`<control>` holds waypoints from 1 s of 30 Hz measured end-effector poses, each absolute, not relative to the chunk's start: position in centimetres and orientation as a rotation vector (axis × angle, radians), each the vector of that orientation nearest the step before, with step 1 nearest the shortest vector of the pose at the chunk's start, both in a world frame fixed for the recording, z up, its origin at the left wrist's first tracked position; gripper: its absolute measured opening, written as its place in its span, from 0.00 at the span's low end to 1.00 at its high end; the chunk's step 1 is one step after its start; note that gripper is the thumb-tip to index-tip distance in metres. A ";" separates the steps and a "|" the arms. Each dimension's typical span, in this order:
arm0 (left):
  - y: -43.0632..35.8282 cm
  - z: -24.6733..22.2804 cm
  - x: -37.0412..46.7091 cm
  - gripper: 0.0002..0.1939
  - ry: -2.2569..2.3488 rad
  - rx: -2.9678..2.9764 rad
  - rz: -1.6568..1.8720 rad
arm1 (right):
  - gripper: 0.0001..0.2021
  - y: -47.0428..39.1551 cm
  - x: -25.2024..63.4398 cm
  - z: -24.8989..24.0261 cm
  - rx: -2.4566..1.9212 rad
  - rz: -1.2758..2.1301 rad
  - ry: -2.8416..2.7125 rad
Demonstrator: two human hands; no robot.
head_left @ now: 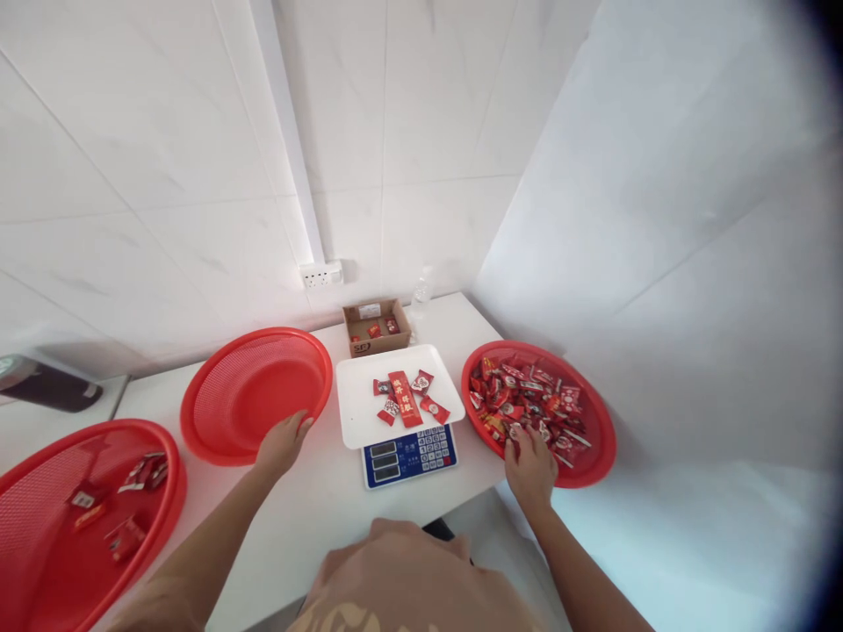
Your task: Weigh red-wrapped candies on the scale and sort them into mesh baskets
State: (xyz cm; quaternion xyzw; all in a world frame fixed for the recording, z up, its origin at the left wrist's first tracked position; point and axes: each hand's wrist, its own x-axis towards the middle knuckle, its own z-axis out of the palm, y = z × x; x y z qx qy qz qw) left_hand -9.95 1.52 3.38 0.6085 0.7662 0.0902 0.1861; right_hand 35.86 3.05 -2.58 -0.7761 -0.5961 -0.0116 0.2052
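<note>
Nearest the camera, the person's beige-clad chest (401, 579) fills the lower edge, both bare forearms running outward from it over the white table (329, 518). The right hand (530, 465) lies palm down in the near side of the right red basket (596, 465), fingers curled narrowly into the heap of red-wrapped candies (533, 395); whether a piece is actually pinched cannot be told, as the fingertips are buried among wrappers. Just left of this grip stands the blue scale (408, 455), its white weighing tray (359, 404) carrying a few candies and one long red packet (403, 397). Beyond the scale, away from the grip, sits a small cardboard box (377, 326) with a few pieces inside, and a clear bottle (422, 294) by the wall. The left hand (283, 441) rests flat and open on the near rim of the empty red basket (256, 395), holding nothing. Farther left, a third red basket (85, 518) holds several pieces.

Risks, as judged: a loose pinch in slippery wrappers may drop a piece between basket and scale; a sleeve or wrist brushing the tray would disturb the reading; pressure from the left hand on the rim could tip that light basket.
</note>
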 end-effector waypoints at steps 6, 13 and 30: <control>4.5 3.0 -2.6 0.22 1.925 2.009 0.402 | 0.19 6.1 29.4 0.4 -1.713 0.289 -2.108; 7.9 3.3 5.2 0.20 1.757 1.904 0.300 | 0.19 9.3 24.1 2.2 -1.868 0.518 -2.318; 7.8 2.3 5.1 0.16 1.755 1.094 0.766 | 0.19 9.8 22.3 2.2 -1.839 1.111 -1.677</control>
